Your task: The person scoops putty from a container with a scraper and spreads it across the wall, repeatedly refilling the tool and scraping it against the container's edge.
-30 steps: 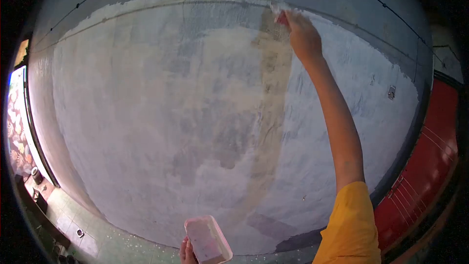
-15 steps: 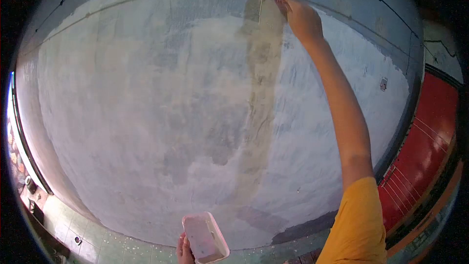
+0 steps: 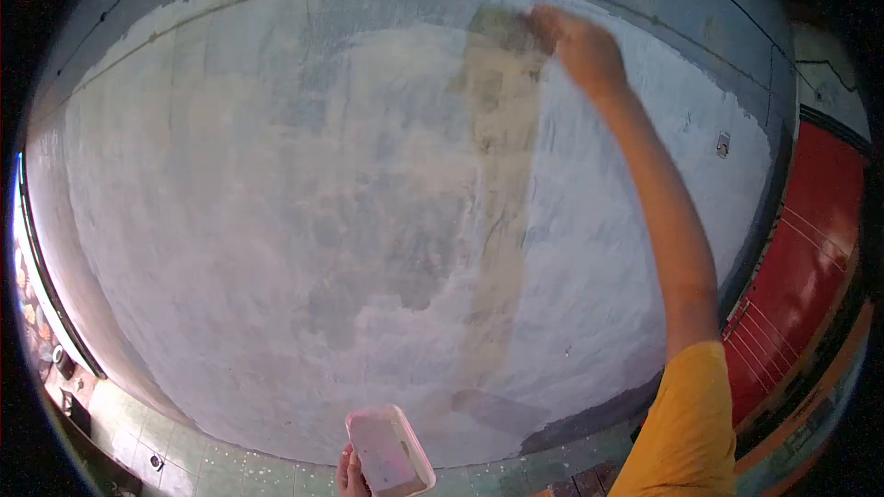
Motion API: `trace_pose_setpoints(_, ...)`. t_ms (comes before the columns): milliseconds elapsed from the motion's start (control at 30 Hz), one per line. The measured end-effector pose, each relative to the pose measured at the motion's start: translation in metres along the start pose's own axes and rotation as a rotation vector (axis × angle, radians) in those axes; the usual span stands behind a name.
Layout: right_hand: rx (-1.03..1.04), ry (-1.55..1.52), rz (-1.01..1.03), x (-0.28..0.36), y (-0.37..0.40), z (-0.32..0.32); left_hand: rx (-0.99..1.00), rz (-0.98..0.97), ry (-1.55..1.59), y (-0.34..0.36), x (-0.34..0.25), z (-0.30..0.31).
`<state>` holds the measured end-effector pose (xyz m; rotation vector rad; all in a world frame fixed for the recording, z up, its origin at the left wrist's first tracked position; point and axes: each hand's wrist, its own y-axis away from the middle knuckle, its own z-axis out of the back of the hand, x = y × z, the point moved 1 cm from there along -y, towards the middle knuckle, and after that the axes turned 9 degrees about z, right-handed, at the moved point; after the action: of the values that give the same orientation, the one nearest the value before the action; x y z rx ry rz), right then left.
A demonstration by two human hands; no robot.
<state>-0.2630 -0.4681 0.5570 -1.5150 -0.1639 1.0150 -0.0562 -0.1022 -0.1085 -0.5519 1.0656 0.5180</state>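
Observation:
My left hand grips the edge of a tilted, rectangular pinkish-white plastic tub at the bottom of the head view. Some pale material lines the tub's inside. High up on the right, my right hand is against the wall, fingers closed and smeared by motion. What it holds is too blurred to name. A brownish vertical strip runs down the wall just left of and below that hand. Patchy whitish coating covers most of the wall around it.
Dark cables cross the blue-grey upper wall. A switch plate sits at the right, before a red panel. Green tiled floor runs along the wall's foot, with small dark objects at far left.
My right hand has moved down and slightly right from the upper edge of the whitish area. A thin pale line on the strip's top no longer shows. My left hand still holds the tub.

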Motion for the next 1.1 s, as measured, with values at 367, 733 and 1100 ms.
trace_pose_setpoints(367,-0.006,0.101,0.242,0.040,0.125,-0.025,0.039,0.450,0.722,-0.017,0.008,-0.013)
trace_pose_setpoints(733,0.013,0.126,0.126,-0.047,-0.025,-0.024,0.051,0.219,0.437,-0.015,0.002,-0.030)
trace_pose_setpoints(1100,0.005,-0.032,0.256,0.024,0.086,0.002,0.033,0.230,0.495,-0.003,-0.012,-0.056)
